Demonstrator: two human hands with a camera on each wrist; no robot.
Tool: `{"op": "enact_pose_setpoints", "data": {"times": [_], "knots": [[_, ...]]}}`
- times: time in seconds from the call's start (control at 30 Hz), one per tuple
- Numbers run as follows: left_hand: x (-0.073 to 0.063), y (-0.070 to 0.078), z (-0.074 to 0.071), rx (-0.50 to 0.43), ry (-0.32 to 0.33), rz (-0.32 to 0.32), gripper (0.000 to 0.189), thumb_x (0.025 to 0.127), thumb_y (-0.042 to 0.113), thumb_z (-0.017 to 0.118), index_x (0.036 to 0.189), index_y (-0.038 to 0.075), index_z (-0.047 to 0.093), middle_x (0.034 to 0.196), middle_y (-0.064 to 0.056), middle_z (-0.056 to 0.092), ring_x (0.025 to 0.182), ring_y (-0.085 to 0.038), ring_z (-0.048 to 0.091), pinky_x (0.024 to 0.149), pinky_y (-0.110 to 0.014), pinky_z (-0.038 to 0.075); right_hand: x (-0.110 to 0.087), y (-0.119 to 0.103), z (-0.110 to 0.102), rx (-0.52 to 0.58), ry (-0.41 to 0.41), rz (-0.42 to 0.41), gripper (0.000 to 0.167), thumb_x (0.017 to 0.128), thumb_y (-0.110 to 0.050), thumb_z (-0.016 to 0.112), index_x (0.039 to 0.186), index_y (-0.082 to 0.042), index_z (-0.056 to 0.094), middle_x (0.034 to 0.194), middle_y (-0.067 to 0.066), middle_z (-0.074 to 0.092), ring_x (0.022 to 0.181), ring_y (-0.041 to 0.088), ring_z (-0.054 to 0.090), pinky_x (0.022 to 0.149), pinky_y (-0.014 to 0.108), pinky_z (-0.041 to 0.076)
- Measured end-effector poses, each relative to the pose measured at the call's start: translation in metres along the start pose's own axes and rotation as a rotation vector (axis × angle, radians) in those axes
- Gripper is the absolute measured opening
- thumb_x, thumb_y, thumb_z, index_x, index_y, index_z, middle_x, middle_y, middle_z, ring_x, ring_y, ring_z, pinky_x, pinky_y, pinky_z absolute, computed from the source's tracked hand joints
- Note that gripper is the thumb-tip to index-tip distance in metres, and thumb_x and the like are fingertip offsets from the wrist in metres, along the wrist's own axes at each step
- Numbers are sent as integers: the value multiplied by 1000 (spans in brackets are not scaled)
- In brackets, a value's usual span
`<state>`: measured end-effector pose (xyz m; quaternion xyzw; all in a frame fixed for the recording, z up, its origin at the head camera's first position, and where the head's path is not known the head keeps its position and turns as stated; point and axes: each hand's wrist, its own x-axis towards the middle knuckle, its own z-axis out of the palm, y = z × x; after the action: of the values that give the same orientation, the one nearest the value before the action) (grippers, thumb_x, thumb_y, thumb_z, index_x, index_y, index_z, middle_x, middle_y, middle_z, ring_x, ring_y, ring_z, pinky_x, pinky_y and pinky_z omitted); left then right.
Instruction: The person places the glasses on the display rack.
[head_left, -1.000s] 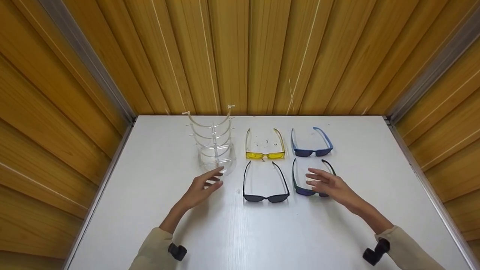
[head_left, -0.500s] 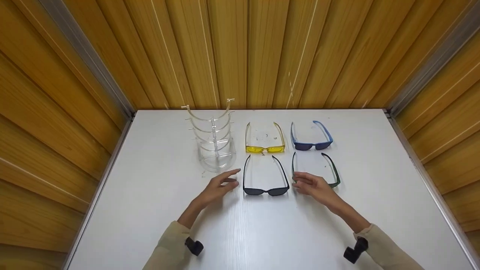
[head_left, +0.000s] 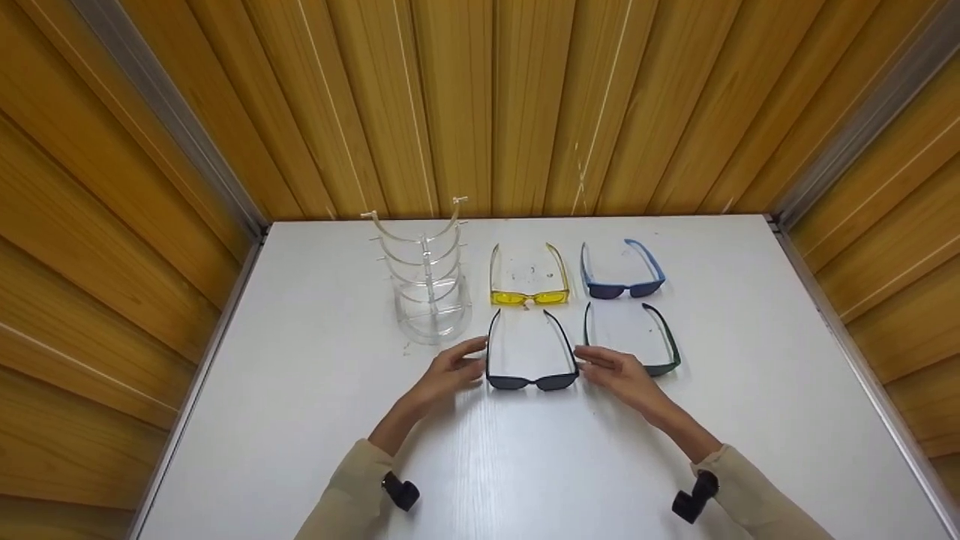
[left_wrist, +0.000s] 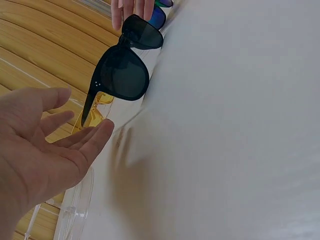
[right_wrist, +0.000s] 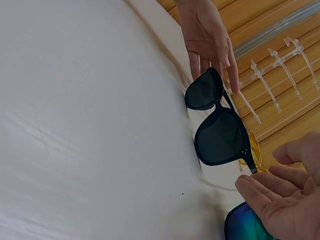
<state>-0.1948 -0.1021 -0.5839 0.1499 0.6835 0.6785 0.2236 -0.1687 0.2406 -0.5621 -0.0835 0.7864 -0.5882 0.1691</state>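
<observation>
Black sunglasses lie on the white table, lenses toward me and temples spread to the back. My left hand is at their left side, its fingers spread and relaxed beside the temple. At the right side my right hand reaches in with fingers loosely extended near the other temple. In the right wrist view, fingertips come close to that temple; contact cannot be told. Neither hand grips anything. Green-framed sunglasses sit partly hidden behind my right hand.
A clear glasses stand with several curved tiers stands at the back left. Yellow glasses lie behind the black pair, with blue sunglasses to their right. A wood-patterned wall rises behind the table.
Both hands have moved inward to the sides of the black sunglasses, the left from near the stand, the right from over the green pair. The glasses have stayed on the table.
</observation>
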Motion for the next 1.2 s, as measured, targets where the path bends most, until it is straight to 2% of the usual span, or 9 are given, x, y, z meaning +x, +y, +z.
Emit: {"op": "enact_pose_setpoints", "data": {"times": [0.13, 0.27, 0.4, 0.63, 0.7, 0.83, 1.07, 1.2], "knots": [[1, -3, 3, -30, 1, -5, 60, 101, 6, 57, 154, -10, 32, 155, -35, 38, 132, -45, 55, 105, -53, 55, -2, 3, 5, 17, 19, -11, 51, 101, -13, 63, 145, 10, 49, 150, 30, 49, 136, 46, 52, 98, 11, 50], [2, -6, 6, -52, 31, -6, 59, 100, 4, 57, 152, -12, 34, 149, -38, 43, 127, -39, 59, 103, -48, 57, -1, 3, 9, 37, 33, -14, 52, 100, -11, 65, 143, 13, 49, 149, 33, 49, 135, 47, 53, 97, 10, 51], [3, -6, 8, -49, 56, -12, 59, 99, 2, 57, 151, -13, 35, 146, -38, 46, 128, -41, 59, 101, -44, 58, 2, 4, 13, 54, 26, -35, 51, 99, -7, 65, 142, 16, 48, 145, 37, 50, 132, 48, 55, 97, 11, 51], [7, -7, 10, -53, 70, -2, 57, 97, -1, 56, 150, -13, 36, 146, -39, 46, 128, -46, 59, 99, -43, 59, 4, 4, 15, 68, 53, -29, 48, 100, -7, 64, 140, 15, 51, 135, 36, 60, 121, 26, 68, 94, 11, 53], [8, -7, 10, -53, 67, 5, 57, 97, -3, 56, 149, -14, 36, 145, -39, 47, 126, -45, 61, 100, -42, 59, 4, 3, 15, 65, 60, -22, 47, 100, -8, 63, 140, 14, 52, 134, 34, 61, 119, 24, 69, 93, 11, 54], [9, -6, 11, -57, 63, -5, 57, 97, -4, 56, 150, -12, 36, 144, -39, 48, 121, -41, 66, 98, -41, 60, 4, 3, 15, 76, 70, -7, 46, 100, -7, 64, 139, 13, 53, 133, 33, 63, 119, 25, 69, 93, 12, 54], [7, -3, 12, -87, 75, -34, 59, 96, -6, 57, 151, -11, 37, 144, -37, 50, 113, -29, 71, 96, -40, 61, 2, 1, 15, 107, 76, 7, 47, 98, -5, 66, 139, 14, 53, 135, 33, 61, 111, 9, 71, 93, 13, 55], [5, 0, 13, -112, 74, -43, 60, 95, -7, 58, 151, -11, 36, 144, -38, 49, 110, -24, 72, 95, -38, 62, 0, -1, 14, 131, 66, 12, 48, 98, -5, 66, 140, 14, 52, 139, 33, 58, 111, 7, 71, 93, 13, 55]]}}
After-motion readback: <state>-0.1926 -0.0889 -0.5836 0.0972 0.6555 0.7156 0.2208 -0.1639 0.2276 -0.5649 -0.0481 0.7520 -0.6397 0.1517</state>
